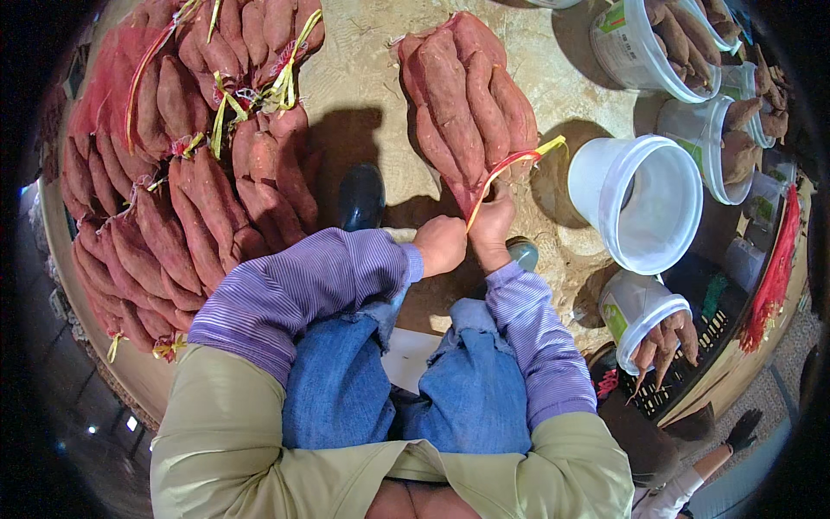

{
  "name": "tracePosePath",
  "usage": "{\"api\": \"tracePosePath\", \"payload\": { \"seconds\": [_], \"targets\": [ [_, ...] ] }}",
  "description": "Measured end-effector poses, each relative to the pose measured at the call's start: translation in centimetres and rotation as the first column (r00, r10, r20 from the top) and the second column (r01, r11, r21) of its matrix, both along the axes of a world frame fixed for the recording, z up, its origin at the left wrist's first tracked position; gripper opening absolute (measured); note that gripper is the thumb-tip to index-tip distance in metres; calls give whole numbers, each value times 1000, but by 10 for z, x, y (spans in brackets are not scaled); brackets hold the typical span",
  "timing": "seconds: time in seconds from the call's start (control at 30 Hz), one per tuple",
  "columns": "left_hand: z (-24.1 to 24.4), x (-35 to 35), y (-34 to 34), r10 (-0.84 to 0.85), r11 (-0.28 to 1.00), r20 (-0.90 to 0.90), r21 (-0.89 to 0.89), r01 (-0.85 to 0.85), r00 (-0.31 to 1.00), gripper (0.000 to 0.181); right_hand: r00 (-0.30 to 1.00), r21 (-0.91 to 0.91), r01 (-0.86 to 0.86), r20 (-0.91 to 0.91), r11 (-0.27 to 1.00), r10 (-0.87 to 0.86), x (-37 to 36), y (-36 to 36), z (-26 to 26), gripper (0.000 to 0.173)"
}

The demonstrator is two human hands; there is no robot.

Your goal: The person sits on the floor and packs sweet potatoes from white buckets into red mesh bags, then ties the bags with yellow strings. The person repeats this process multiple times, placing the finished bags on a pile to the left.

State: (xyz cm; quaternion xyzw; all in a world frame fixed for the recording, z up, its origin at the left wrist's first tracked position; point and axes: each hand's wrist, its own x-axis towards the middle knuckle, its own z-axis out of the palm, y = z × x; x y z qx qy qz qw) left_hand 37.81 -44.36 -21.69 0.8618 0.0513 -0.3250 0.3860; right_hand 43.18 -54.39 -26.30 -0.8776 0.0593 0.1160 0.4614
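Note:
A red mesh bag packed with sweet potatoes (454, 104) lies on the floor in front of me. Its mouth narrows toward me, gathered between my two hands. My left hand (442, 245) is closed in a fist on the end of a red-and-yellow drawstring (502, 170). Against it, my right hand (493, 217) is closed around the neck of the bag. The drawstring runs along the neck, and its yellow end sticks out to the right. My fingertips are partly hidden by the hands and the string.
Filled, tied mesh bags of sweet potatoes (194, 201) are piled at left. An empty white plastic bucket (587, 175) stands at right, near buckets of sweet potatoes (626, 52). A black crate (710, 337) and red mesh bags (775, 279) lie farther right. Another person's gloved hand (744, 431) shows lower right.

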Motion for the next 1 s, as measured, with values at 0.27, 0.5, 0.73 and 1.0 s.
{"api": "tracePosePath", "payload": {
  "seconds": [0.27, 0.5, 0.73, 1.0],
  "targets": [
    [0, 8, 3, 21, 995, -196, -89, -39, 980, 37, 976, 220, -188, -65, 957, 207, -2, -38, -9, 50],
    [8, 8, -6, 83, 982, -192, -149, -113, 978, 30, 826, -432, -540, -105, 723, 554, 27, -38, -9, 34],
    [-4, 1, -2, 87, 992, -213, -76, -105, 973, 30, 936, -272, -244, 186, 931, 299, -1, -48, 25, 31],
    [-6, 4, -9, 127, 990, -191, -32, -136, 973, 33, 831, -282, -271, 414, 920, 371, 116, -63, 56, 56]
  ]
}}
